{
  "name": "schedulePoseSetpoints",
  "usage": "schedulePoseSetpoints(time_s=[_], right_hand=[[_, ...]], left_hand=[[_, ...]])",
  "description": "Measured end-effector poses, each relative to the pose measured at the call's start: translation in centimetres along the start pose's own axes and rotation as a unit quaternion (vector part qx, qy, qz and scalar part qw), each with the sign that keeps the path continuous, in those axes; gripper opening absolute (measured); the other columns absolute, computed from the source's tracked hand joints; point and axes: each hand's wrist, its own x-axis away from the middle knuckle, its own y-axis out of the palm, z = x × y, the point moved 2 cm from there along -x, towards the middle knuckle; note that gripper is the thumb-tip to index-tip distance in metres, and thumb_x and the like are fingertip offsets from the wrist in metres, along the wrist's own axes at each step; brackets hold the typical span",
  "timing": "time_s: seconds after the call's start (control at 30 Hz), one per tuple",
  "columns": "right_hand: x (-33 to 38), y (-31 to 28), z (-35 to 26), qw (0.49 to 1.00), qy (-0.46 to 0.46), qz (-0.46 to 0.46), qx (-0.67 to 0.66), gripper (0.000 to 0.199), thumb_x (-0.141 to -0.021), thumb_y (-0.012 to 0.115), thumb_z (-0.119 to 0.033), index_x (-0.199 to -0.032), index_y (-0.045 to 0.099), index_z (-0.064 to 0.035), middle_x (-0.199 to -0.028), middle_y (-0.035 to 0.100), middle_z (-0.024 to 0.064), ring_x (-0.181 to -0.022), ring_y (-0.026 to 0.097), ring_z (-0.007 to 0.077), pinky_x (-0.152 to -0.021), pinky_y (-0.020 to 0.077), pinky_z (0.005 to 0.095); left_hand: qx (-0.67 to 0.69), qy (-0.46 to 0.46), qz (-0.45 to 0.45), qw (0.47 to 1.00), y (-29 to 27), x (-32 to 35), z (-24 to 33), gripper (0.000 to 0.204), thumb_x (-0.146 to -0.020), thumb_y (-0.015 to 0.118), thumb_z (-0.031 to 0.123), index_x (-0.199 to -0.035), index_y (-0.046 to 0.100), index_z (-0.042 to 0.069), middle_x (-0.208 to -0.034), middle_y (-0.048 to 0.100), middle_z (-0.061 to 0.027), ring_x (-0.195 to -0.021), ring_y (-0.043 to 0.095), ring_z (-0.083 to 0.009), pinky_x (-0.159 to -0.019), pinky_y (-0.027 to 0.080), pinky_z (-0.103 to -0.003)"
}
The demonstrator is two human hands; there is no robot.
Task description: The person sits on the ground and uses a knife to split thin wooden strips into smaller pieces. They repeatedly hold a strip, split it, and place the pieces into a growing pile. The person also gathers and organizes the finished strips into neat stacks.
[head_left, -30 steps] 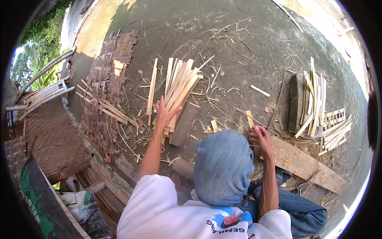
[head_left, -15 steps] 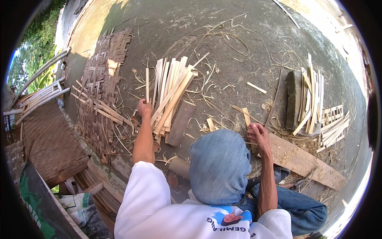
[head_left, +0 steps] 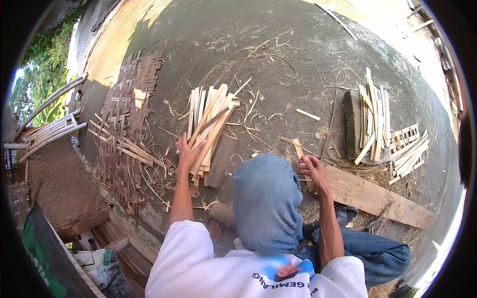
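My left hand [head_left: 187, 151] is open, thumb and fingers apart, against the left side of a pile of split bamboo strips [head_left: 212, 130]. One pale strip and one darker brown strip lie slantwise across the top of the pile. To the right of my raised, denim-covered knee, my right hand [head_left: 314, 173] is closed with its fingertips on an upright narrow bamboo strip [head_left: 297, 145]. Part of that strip is hidden behind the fingers. Beside the pile, on its right, lies a flat brown board [head_left: 222, 160].
A woven bamboo mat [head_left: 133, 94] with loose strips lies at the left. On the right, another strip bundle [head_left: 375, 119] rests by a stone block [head_left: 352, 119], near a slatted piece [head_left: 410, 154]. A wooden plank [head_left: 377, 196] lies by my right forearm. Thin shavings [head_left: 273, 67] litter the ground.
The strip that my left hand held upright is no longer in it. That hand has opened and moved against the pile, where a pale strip now slants on top. My right hand stays at its strip.
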Motion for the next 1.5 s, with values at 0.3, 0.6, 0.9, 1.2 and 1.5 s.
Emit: schedulePoseSetpoints(time_s=[0.3,0.6,0.9,1.2,1.5], right_hand=[[0.9,-1.4,-2.1,0.995,-0.079,0.028,0.045,0.043,-0.098,0.063,-0.038,-0.116,0.064,0.0012,-0.106,0.068,0.0116,-0.095,0.065,0.0181,-0.079,0.0525,0.034],[4.0,-4.1,-7.8,0.969,-0.202,0.102,0.097,0.041,-0.098,0.059,-0.035,-0.11,0.068,0.0032,-0.1,0.071,0.0173,-0.095,0.066,0.0259,-0.087,0.051,0.0391],[4.1,-10.5,-5.0,0.933,-0.193,0.236,0.194,0.028,-0.093,0.06,-0.021,-0.108,0.067,0.0017,-0.098,0.071,0.0182,-0.085,0.069,0.0303,-0.08,0.0528,0.0406],[2.2,-4.2,-1.5,0.802,-0.246,0.316,0.444,0.022,-0.084,0.063,-0.021,-0.102,0.071,-0.01,-0.099,0.066,0.0213,-0.096,0.064,0.038,-0.092,0.042,0.0511],[-1.2,-3.4,-3.2,0.848,-0.149,0.23,0.453,0.033,-0.089,0.065,-0.03,-0.113,0.067,-0.0069,-0.11,0.064,0.0205,-0.102,0.064,0.0379,-0.091,0.0433,0.0527]], left_hand=[[0.016,0.009,-0.032,0.999,4.1,0.2,-1.2,0.117,-0.071,0.084,0.055,-0.158,0.022,0.009,-0.156,0.03,-0.0301,-0.144,0.027,-0.0477,-0.118,0.025,-0.056],[-0.055,0.075,0.027,0.995,-3.0,3.1,14.0,0.084,-0.089,0.069,0.053,-0.153,0.038,0.007,-0.155,0.03,-0.032,-0.146,0.026,-0.0473,-0.117,0.027,-0.054],[0.189,0.389,-0.094,0.897,-12.9,15.1,43.5,0.046,-0.102,0.059,0.035,-0.135,0.061,0.004,-0.13,0.065,-0.0137,-0.123,0.058,-0.0208,-0.107,0.042,-0.035],[-0.04,0.505,-0.276,0.817,-1.7,20.1,52.8,0.047,-0.101,0.058,0.034,-0.142,0.056,0.01,-0.134,0.063,-0.0184,-0.118,0.065,-0.0319,-0.099,0.051,-0.041],[-0.175,0.503,-0.283,0.798,-0.3,17.7,51.7,0.056,-0.098,0.062,0.033,-0.149,0.047,0.015,-0.139,0.059,-0.0197,-0.116,0.065,-0.0348,-0.096,0.052,-0.042]])
